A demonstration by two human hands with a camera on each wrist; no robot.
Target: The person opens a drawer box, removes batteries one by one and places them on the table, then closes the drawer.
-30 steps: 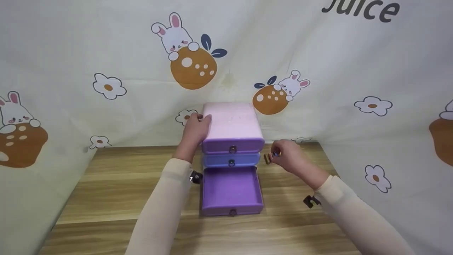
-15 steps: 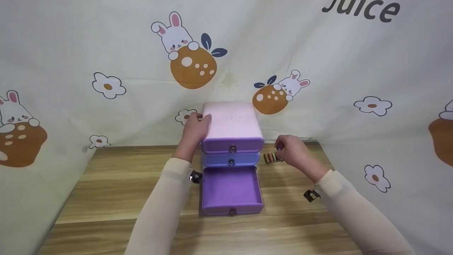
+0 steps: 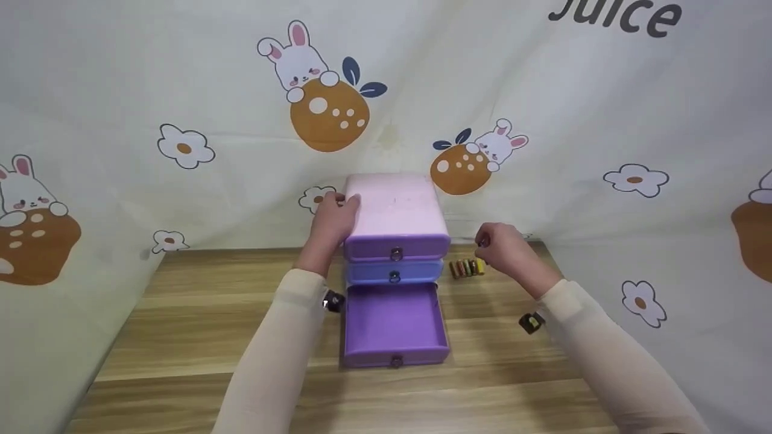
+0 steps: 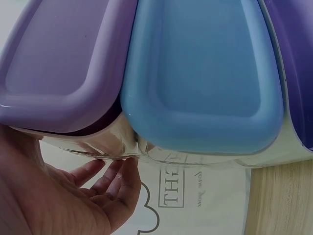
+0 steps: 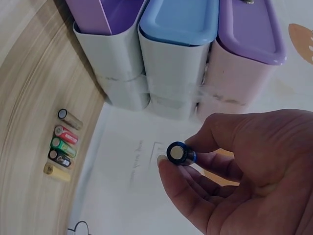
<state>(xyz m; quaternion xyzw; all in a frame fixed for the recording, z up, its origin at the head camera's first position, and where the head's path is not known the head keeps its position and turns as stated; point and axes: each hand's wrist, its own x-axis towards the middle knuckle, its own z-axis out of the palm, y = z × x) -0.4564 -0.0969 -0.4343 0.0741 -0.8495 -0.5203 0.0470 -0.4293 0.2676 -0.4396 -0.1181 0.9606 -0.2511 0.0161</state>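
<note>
My left hand (image 3: 333, 222) rests on the upper left edge of a small three-drawer unit (image 3: 395, 208), thumb on its pink top. In the left wrist view, the fingertips (image 4: 128, 169) touch its side. Between thumb and fingers, my right hand (image 5: 239, 171) pinches a blue battery (image 5: 177, 153), raised beside the unit; its pale flat end shows. Below that hand, several batteries (image 3: 466, 268) lie in a row on the table, in brown, red, green, black and yellow. The bottom purple drawer (image 3: 395, 319) is pulled out and looks bare inside; the blue drawer (image 3: 395, 272) and the top purple drawer (image 3: 396, 248) are closed.
A pale cloth (image 3: 241, 108) printed with rabbits and flowers hangs behind and along both sides. The wood-grain table (image 3: 229, 337) stretches in front of and beside the drawer unit. Clear tape (image 5: 168, 91) runs across the unit's side.
My right hand has risen slightly and moved right, away from the row of batteries, uncovering a yellow one at its right end. The left hand stays at the drawer unit.
</note>
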